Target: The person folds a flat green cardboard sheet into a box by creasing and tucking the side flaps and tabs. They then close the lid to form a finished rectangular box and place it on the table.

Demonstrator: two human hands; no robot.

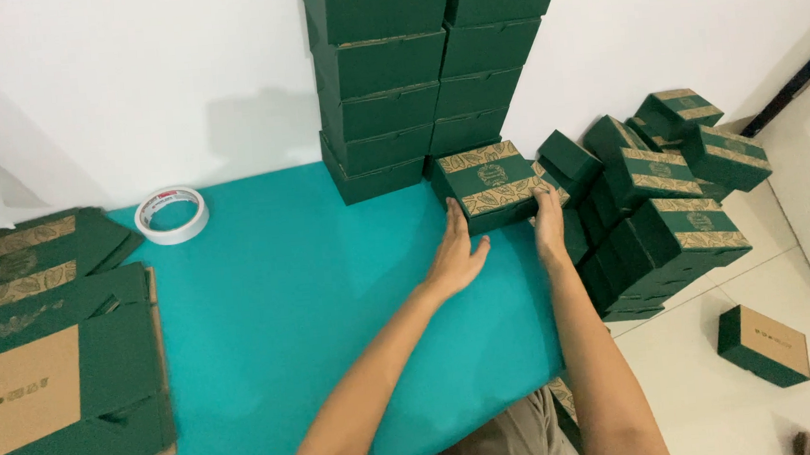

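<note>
A small dark green box with gold leaf bands (492, 182) sits on the teal table (315, 302) near its far right corner, just in front of two tall stacks of plain green boxes (426, 62). My left hand (455, 252) lies flat on the table with its fingertips against the box's near left side. The box's near right edge is touched by my right hand (550, 229), fingers stretched forward. Neither hand lifts it.
Flat unfolded green and brown cardboard blanks (44, 352) lie piled at the table's left. A roll of white tape (171, 214) rests near the wall. A heap of finished green boxes (663, 198) lies on the floor to the right, with one box (763, 344) apart.
</note>
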